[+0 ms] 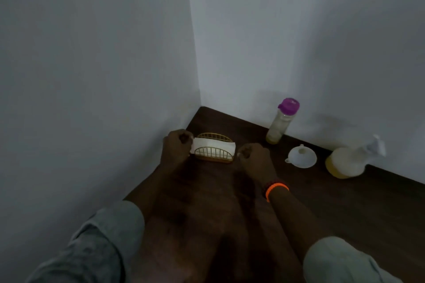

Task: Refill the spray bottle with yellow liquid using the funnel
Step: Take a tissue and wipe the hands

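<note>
Gripping white napkins (212, 145), gold wire holder (215, 153)

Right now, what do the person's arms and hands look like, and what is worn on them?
Both hands are bare, without gloves: left hand, right hand. The grey sleeves are pushed up near the elbows. The right wrist wears a bright orange band beside a dark beaded bracelet.
</note>
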Demonstrator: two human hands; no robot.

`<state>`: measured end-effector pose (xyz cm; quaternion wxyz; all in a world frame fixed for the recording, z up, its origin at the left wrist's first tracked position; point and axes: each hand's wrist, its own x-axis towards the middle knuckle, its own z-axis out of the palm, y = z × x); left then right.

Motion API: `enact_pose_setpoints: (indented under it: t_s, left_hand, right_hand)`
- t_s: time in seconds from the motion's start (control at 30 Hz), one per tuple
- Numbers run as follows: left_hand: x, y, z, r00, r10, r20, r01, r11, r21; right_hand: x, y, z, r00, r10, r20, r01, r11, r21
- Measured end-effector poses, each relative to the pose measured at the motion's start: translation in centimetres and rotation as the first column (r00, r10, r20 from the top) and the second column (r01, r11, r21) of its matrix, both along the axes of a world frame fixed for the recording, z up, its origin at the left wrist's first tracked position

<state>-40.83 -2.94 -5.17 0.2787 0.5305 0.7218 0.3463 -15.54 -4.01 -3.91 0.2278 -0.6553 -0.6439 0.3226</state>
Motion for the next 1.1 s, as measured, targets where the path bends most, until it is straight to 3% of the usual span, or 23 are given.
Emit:
enact_pose_setpoints:
  t_s: [0.17,0.43,0.87,1.1]
  left_hand:
    - [-1.2,1.7,-1.7,0.983,-0.09,-0.161,0.086,0.996,-0.036]
    - [-1.2,3.2,-2.6,0.942,-0.226,-0.247,0.218,0.974,-0.061]
    - [-1.8,2.9,-2.3,0.917,-0.298,-0.266,0.308,0.951,-0.004]
    - [-2.0,2.0,-0.8,0.924,-0.304,-0.232,0.322,0.946,0.041]
  right_hand:
    - [-0.9,2.4,-0.6,0.999,0.011,0.045,-0.013,0.999,0.042]
    - [-1.8,4.3,-2.2,0.991,0.068,0.115,-0.068,0.998,0.001]
    - [-1.7,4.5,-2.6,0.987,0.095,0.132,-0.101,0.994,0.04]
    - [-1.4,4.0,-1.2,0.997,0.055,0.06,-0.06,0.996,0.072]
